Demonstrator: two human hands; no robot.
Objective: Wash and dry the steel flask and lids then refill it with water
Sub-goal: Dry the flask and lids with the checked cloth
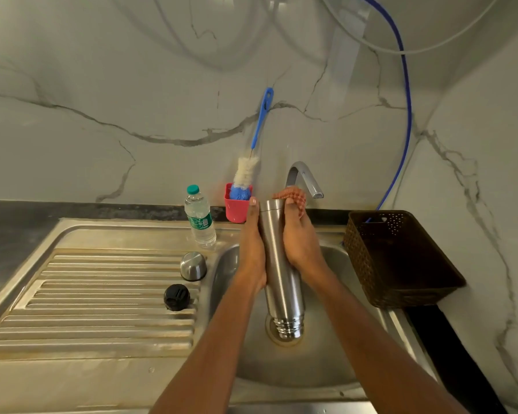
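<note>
A person holds a steel flask [278,264] upside down over a stainless sink [335,360], its threaded open mouth pointing down just above the drain [270,334] and its base raised toward the tap [304,177] at the far side of the basin. The left hand [251,246] clasps the left side of the flask, thumb stretched up along the body, while the right hand [301,243] clamps a red-orange checked cloth [295,196] against the flask's upturned base and right side. On the ribbed drainboard [102,294] to the left of the basin, the flask's two lids lie apart from it: a domed steel lid [193,265] stands nearer the basin's far-left corner, and a black lid [177,297] sits just nearer and left of it. A clear plastic water bottle [200,218] with a green cap stands upright at the far edge of the drainboard, beside a red cup [236,209] holding a blue-handled bottle brush [245,171] that leans on the veined marble wall [132,85]. A brown woven basket [401,264] rests to the right of the sink, and a blue hose [405,115] runs down the wall behind it. A dark tabletop [12,216] shows at far left.
</note>
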